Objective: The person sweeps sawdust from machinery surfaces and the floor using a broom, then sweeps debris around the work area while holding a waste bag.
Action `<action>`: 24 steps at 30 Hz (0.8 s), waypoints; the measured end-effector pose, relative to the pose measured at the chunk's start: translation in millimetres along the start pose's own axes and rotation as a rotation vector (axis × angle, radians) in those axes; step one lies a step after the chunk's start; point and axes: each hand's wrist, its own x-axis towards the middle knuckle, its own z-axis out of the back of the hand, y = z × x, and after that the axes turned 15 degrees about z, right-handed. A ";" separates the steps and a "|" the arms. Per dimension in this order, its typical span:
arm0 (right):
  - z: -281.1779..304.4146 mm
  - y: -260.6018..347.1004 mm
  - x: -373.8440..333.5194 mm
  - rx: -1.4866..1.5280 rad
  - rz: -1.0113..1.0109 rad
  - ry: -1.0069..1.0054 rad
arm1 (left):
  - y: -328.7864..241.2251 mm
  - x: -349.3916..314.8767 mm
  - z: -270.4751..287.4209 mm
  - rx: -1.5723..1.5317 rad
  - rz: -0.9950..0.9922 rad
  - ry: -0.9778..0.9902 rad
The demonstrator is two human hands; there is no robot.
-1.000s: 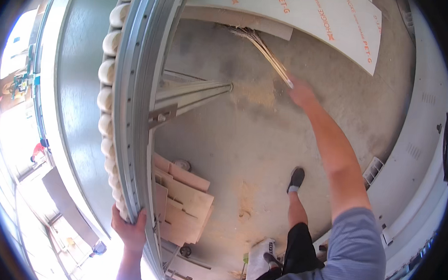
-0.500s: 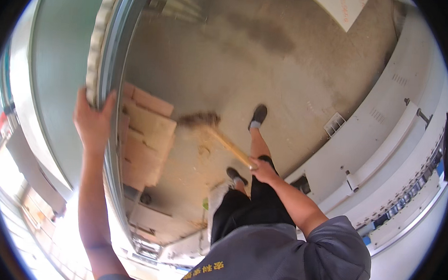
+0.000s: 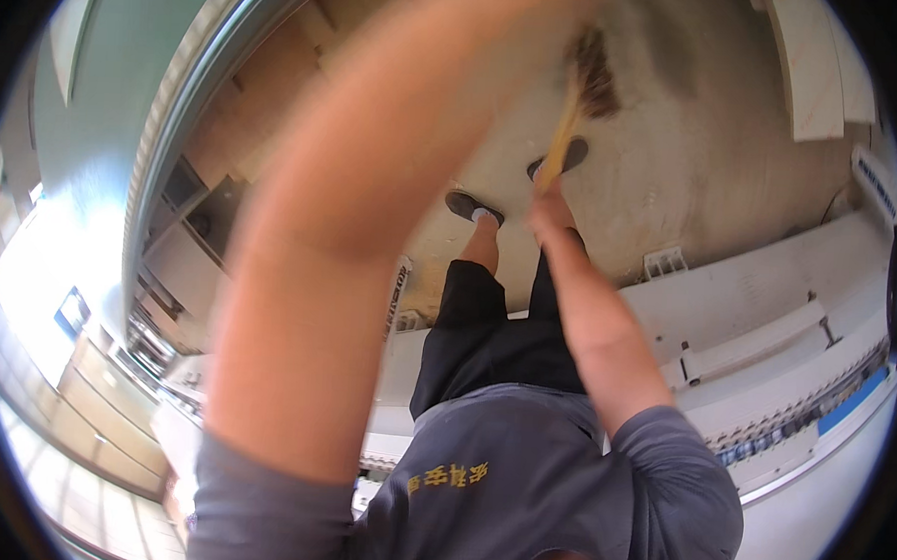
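Note:
My right hand [image 3: 547, 212] is closed around the pale wooden handle of a broom [image 3: 567, 125]. The broom's dark bristle head [image 3: 593, 76] points away from me, over the floor just beyond my feet, and is smeared by motion. My left forearm [image 3: 396, 108] sweeps up across the picture, large and blurred. The left hand itself lies past the upper edge, so its fingers cannot be seen.
A long white machine [image 3: 756, 343] runs along the right, with a small white grate [image 3: 664, 262] at its foot. On the left stands a green-grey panel [image 3: 136, 96] with a metal-framed edge. Boards [image 3: 279, 42] lie beyond it; a pale panel [image 3: 808, 66] stands far right.
My left hand has let go of the panel's edge, and that arm has swung up and across. The broom has moved right and farther from me. My view has turned.

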 end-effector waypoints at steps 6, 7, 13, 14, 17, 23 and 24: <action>-237.0 -27.1 -147.3 -0.035 0.496 0.448 | 96.6 -418.5 20.2 -0.080 0.993 0.356; -244.4 -16.7 -150.1 0.037 0.378 0.596 | 111.9 -493.1 38.0 0.002 1.185 0.358; -257.6 98.0 -190.8 0.120 -0.235 1.045 | 144.1 -668.4 144.1 -0.684 2.550 -0.081; -257.4 115.4 -232.3 0.102 -0.154 1.166 | 149.1 -714.2 154.8 -1.072 2.453 -0.099; -206.3 96.1 -236.4 -0.326 0.237 1.306 | 130.2 -722.1 123.0 -1.227 2.126 -0.489; 2.0 126.8 -124.6 -0.746 0.319 0.585 | 120.5 -683.3 109.4 -1.392 2.006 -0.045; 42.7 118.7 -98.8 -0.967 0.491 0.508 | 130.5 -669.6 91.9 -1.430 1.981 -0.043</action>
